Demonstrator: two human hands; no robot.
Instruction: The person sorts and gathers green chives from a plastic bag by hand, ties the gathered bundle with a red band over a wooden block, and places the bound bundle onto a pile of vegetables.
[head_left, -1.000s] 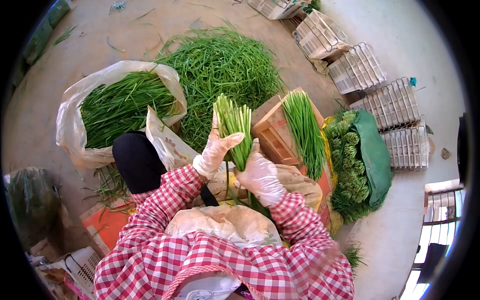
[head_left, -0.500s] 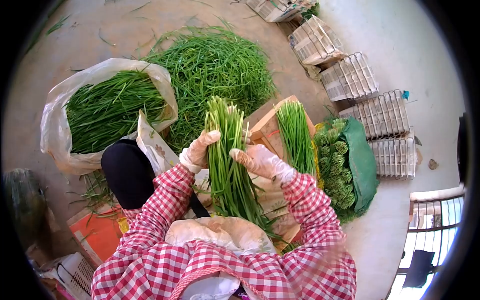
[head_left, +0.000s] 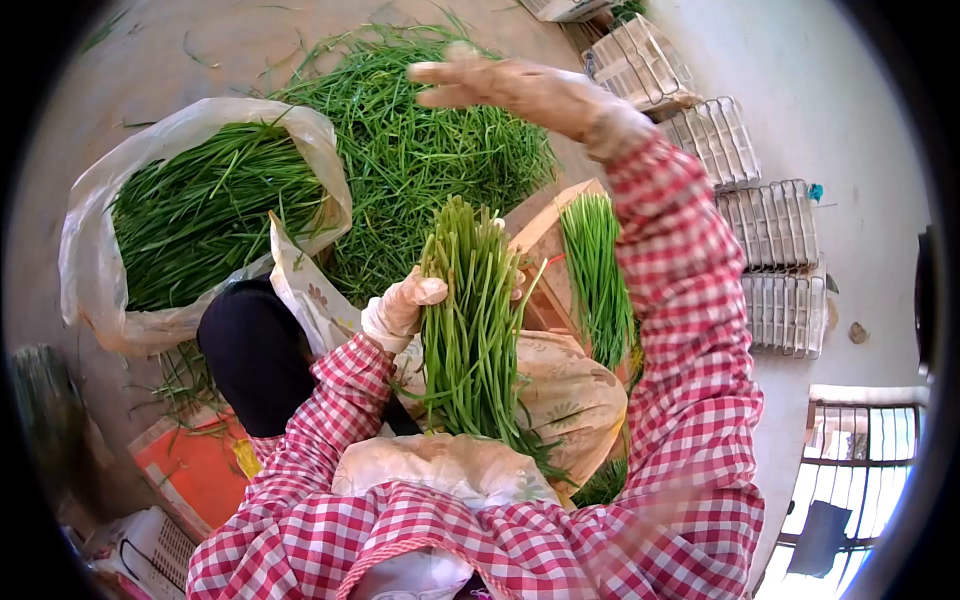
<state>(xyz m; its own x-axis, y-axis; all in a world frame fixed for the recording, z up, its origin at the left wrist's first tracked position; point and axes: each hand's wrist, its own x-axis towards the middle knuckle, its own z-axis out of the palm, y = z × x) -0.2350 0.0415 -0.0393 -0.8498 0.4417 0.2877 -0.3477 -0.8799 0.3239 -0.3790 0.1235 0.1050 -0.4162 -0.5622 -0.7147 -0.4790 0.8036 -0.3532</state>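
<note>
The floor (head_left: 165, 80) around you was brown and dusty ahead and paler to your right. Ahead of you a broad heap of loose green stalks (head_left: 400, 130) lay straight on it, with an open translucent bag (head_left: 85, 235) of more stalks just beside, to your left. Near your left knee, scattered green blades (head_left: 182, 390) lay by an orange-red sheet (head_left: 205, 475). The wooden box (head_left: 540, 240) stood right of the heap. Farther right, you had pale slatted crates (head_left: 768, 225) in a curved row and one small brown lump (head_left: 858, 333) well apart from the heap
</note>
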